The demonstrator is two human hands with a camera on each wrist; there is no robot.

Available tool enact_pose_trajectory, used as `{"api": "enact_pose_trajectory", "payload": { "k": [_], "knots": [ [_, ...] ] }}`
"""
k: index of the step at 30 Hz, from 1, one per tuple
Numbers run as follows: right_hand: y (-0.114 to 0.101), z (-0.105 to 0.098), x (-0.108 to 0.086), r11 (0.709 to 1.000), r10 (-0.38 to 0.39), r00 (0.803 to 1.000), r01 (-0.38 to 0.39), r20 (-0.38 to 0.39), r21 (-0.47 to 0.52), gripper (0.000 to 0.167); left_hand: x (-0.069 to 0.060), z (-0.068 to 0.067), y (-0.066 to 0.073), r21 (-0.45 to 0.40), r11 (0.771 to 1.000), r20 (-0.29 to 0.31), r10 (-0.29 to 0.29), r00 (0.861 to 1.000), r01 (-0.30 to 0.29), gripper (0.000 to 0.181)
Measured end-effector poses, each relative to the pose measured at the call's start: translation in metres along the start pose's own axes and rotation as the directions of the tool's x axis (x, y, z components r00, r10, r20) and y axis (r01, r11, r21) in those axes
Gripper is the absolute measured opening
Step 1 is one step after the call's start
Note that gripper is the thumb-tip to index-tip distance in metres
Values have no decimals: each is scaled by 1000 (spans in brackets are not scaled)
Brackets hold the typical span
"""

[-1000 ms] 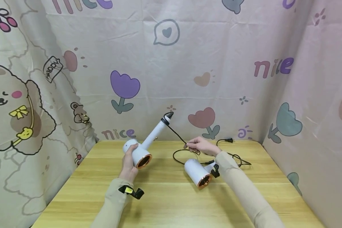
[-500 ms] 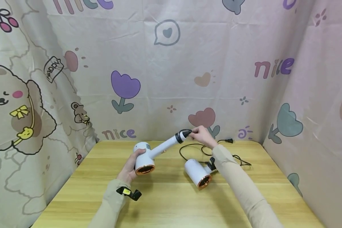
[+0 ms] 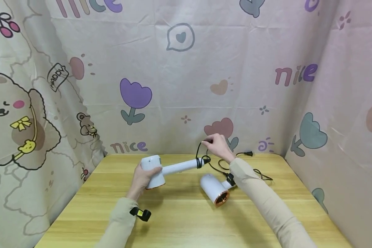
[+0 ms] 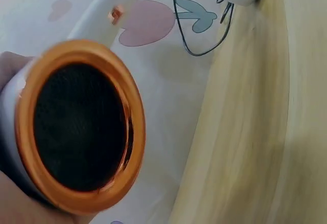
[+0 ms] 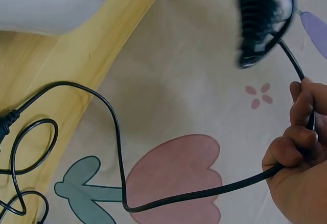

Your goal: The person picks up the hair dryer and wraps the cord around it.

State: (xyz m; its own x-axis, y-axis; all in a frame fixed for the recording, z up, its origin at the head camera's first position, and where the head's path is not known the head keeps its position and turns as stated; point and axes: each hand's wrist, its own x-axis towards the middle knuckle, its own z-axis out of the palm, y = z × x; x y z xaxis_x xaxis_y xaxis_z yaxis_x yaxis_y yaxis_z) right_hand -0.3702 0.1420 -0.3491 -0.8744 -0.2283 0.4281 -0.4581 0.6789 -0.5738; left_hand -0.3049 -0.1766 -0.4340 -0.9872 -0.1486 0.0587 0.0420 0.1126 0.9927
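1. Your left hand [image 3: 142,179] is closed round the body of the white hair dryer [image 3: 151,163], thumb across its right side. The dryer is raised over the left-centre of the wooden table [image 3: 173,220], handle [image 3: 179,167] pointing right and nearly level. Hold it firm there, so the wrapping end stays in easy reach.

2. Your right hand [image 3: 217,144] has its fingers curled on the black power cord [image 5: 240,184], above and just far of the handle's tip. Pinch lightly enough for the cord to slide.

3. The step in hand looks like winding that cord round the handle. A few coils [image 3: 199,163] sit beside the ribbed strain relief [image 5: 253,24]; lay each turn against the last, and avoid bending the relief sharply.

4. Watch the slack. From your right hand the cord drops towards the second hair dryer [image 3: 212,187], lying on the table to the right. Lift the loop clear of that handle, or it may snag.

5. Apply even, gentle tension; too loose and the coils could slip off the tip.

6. Avoid catching the other cord, with its plug [image 3: 249,153] at the far right.
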Motion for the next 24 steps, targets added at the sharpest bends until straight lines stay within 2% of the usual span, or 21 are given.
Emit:
{"api": "enact_pose_trajectory", "payload": {
  "k": [3,7,9,12,17,21,24],
  "knots": [
    [0,3,-2,1000,0,1000,1,9,-15,16,-1,3,-3,67,995,-56,81,995,-77,75],
    [-1,3,-3,1000,11,1000,-10,-19,9,19,0,6,-5,81,977,-149,209,967,-198,76],
    [0,2,-2,999,25,999,-24,-44,29,19,1,8,-6,64,969,-171,245,954,-237,75],
    [-3,1,-3,999,32,997,-30,-65,39,19,0,9,-6,48,961,-180,276,944,-272,74],
    [-11,2,-10,1000,17,998,-16,-53,25,16,0,13,-4,94,949,-159,311,937,-300,76],
    [-16,4,-17,1000,-26,998,26,-60,-1,16,3,15,-3,146,959,-232,274,933,-245,76],
    [-18,8,-22,998,-58,996,56,-71,-34,16,5,16,-3,164,967,-299,237,924,-195,81]
  ]
}}
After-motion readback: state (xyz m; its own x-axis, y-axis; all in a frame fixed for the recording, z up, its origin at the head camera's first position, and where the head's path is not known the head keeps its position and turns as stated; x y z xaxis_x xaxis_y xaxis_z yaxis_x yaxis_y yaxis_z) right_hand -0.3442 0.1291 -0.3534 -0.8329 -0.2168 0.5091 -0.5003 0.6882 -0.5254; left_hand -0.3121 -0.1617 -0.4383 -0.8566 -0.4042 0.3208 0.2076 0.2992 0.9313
